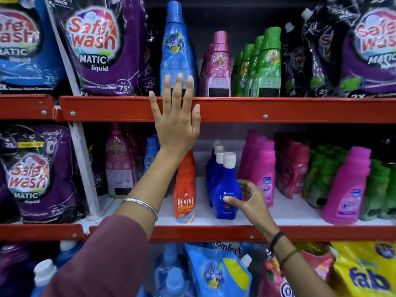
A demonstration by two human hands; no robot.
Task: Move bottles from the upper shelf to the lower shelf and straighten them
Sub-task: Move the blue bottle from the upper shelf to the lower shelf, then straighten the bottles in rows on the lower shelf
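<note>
A tall light-blue bottle stands upright at the front of the upper shelf. My left hand is raised flat in front of that shelf's red edge, fingers spread, fingertips overlapping the bottle's base, holding nothing. On the lower shelf a row of dark-blue bottles with white caps stands upright. My right hand has thumb and fingers curled around the front one's right side. An orange Revive bottle stands just left of them, partly hidden by my left forearm.
Pink bottles and green bottles stand right of the blue one on the upper shelf, purple pouches to its left. Pink bottles, green bottles and a front pink bottle fill the lower shelf's right. Pouches crowd the bottom level.
</note>
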